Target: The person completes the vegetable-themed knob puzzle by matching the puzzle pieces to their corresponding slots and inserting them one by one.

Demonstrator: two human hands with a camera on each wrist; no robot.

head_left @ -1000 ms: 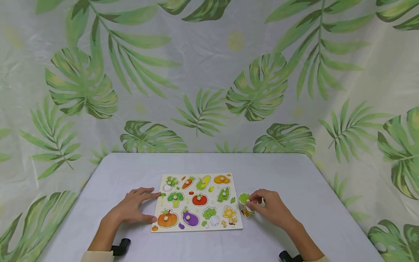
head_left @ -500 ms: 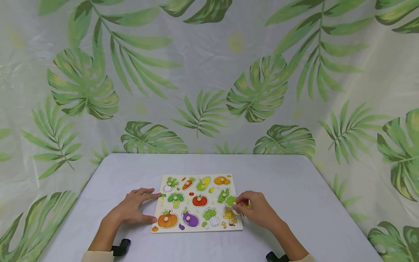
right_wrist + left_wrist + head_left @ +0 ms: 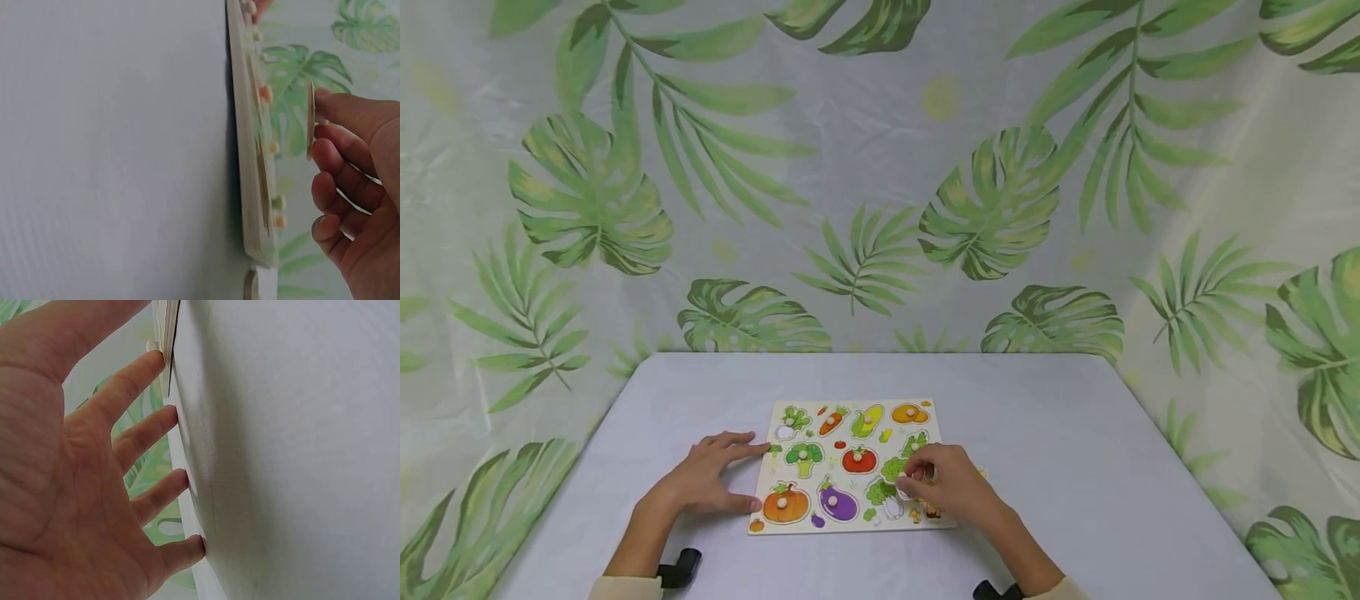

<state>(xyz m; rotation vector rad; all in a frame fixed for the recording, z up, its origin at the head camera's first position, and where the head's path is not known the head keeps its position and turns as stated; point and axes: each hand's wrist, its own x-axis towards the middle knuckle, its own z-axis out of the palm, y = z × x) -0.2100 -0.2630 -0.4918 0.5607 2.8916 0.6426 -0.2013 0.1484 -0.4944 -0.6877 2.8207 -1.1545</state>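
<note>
My left hand (image 3: 703,475) is at the left edge of a wooden vegetable puzzle board (image 3: 773,473), thumb and index fingertip at its edge. In the left wrist view its fingers (image 3: 147,434) are spread, the lower tips down on the white cloth. My right hand (image 3: 951,483) pinches a bok choy puzzle piece (image 3: 893,468) by its knob. The piece is over the lower right of the board, overlapping the printed bok choy (image 3: 880,493). In the right wrist view, the held piece (image 3: 310,122) stands apart from the board's face. The right hand covers much of the mushroom spot.
Knobbed pieces sit in the board, among them a pumpkin (image 3: 785,504), an eggplant (image 3: 838,505), a tomato (image 3: 859,460) and a broccoli (image 3: 803,457). A yellow piece (image 3: 982,473) shows beyond the right hand, on the white tablecloth (image 3: 1075,450). A leaf-patterned curtain (image 3: 865,167) hangs behind.
The right hand has carried the bok choy piece leftward from beside the board's right edge to over its lower right part. The left hand has stayed at the left edge.
</note>
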